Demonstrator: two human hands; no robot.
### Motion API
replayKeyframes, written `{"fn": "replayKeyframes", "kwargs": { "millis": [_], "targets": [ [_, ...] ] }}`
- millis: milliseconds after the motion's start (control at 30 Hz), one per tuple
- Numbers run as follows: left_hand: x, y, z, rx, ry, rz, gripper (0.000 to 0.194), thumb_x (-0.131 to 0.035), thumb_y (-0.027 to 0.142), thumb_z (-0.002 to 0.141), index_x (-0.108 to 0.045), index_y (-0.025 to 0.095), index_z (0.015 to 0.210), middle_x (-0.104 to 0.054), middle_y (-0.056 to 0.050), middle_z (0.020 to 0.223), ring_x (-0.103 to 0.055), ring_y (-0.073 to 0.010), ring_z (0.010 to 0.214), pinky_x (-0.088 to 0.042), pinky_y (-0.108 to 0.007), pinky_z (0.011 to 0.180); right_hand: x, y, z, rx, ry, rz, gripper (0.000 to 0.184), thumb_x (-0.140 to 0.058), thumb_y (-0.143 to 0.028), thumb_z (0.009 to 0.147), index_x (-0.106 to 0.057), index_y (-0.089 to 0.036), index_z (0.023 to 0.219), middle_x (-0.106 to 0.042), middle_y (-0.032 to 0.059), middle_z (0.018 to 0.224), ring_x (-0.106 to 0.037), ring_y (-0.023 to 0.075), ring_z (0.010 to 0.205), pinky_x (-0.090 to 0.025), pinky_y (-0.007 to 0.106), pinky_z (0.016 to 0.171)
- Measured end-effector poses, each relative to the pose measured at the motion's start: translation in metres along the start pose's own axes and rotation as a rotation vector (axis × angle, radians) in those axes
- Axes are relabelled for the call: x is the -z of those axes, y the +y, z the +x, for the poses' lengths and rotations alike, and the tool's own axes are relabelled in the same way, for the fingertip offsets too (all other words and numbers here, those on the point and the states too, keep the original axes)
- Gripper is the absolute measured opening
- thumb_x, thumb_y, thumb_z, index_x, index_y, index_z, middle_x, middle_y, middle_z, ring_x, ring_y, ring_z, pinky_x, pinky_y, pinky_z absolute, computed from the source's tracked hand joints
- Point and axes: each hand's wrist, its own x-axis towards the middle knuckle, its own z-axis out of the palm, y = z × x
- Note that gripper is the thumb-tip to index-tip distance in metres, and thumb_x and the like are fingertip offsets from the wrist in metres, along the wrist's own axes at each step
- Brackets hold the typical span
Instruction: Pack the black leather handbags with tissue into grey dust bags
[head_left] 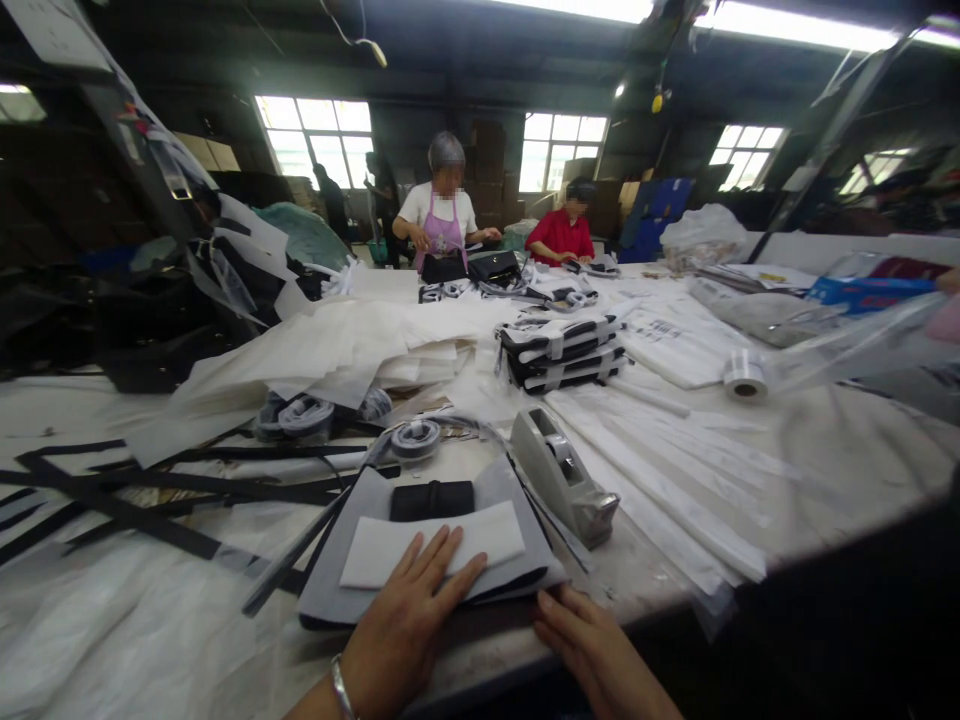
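Observation:
My left hand lies flat, fingers spread, on a folded white foam sheet. Beneath the sheet is a black bag covered with grey lining paper. A small black piece with a band across it shows just above the foam. At the bag's lower right corner, my right hand has its fingers stretched out against the edge; part of the fingertips is hidden. A coiled, wrapped strap sits behind the bag. Close on the right stands a grey tape dispenser.
Black strips and clear plastic lie to the left. Behind are white paper sheets and a stack of wrapped black bags. Plastic sleeves and a tape roll are on the right. Two people work across the table.

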Motion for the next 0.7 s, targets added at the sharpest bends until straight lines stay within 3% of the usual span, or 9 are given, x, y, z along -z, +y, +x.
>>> {"fn": "replayKeyframes", "kwargs": {
  "millis": [200,300,433,533,700],
  "targets": [
    [0.001,-0.01,-0.008,-0.052,0.122,0.085,0.102,-0.037,-0.011,0.064,-0.017,0.034,0.153,-0.027,-0.002,0.159,-0.032,-0.0241,0.143,-0.036,-0.05,0.113,-0.01,-0.004,0.006,0.051,-0.011,0.008,0.044,-0.076,-0.035,0.071,-0.068,-0.019,0.111,-0.069,0.0084,0.12,-0.057,0.0281,0.121,-0.037,0.044,0.109],
    [0.007,-0.012,-0.011,-0.077,0.184,0.119,0.098,-0.036,-0.009,0.066,-0.019,0.031,0.153,-0.028,-0.003,0.158,-0.034,-0.0239,0.142,-0.038,-0.047,0.112,-0.024,-0.007,0.006,0.056,-0.037,0.203,0.042,-0.076,-0.032,0.069,-0.067,-0.02,0.109,-0.068,0.008,0.12,-0.057,0.0287,0.121,-0.043,0.043,0.104],
    [0.013,-0.014,-0.015,-0.081,0.246,0.154,0.089,-0.044,0.001,0.07,-0.023,0.024,0.153,-0.028,-0.007,0.158,-0.034,-0.0271,0.142,-0.04,-0.047,0.111,-0.046,-0.025,0.005,0.052,-0.011,0.384,0.042,-0.074,-0.02,0.067,-0.067,-0.018,0.108,-0.072,0.0073,0.107,-0.065,0.028,0.105,-0.05,0.042,0.095],
    [0.01,-0.019,-0.015,-0.06,0.336,0.207,0.081,-0.048,0.009,0.077,-0.022,0.022,0.153,-0.033,-0.009,0.156,-0.037,-0.0269,0.14,-0.042,-0.045,0.11,-0.055,-0.036,0.007,0.067,0.018,0.405,0.042,-0.072,-0.016,0.068,-0.066,-0.017,0.11,-0.072,0.006,0.101,-0.066,0.0258,0.099,-0.052,0.041,0.091],
    [-0.005,-0.026,-0.01,-0.03,0.474,0.305,0.069,-0.041,0.011,0.09,-0.018,0.021,0.154,-0.043,-0.01,0.15,-0.041,-0.023,0.138,-0.039,-0.04,0.113,-0.06,-0.035,0.015,0.052,0.039,0.409,0.04,-0.071,-0.017,0.07,-0.065,-0.017,0.11,-0.071,0.0051,0.097,-0.066,0.0247,0.095,-0.054,0.039,0.086]
  ]
}}
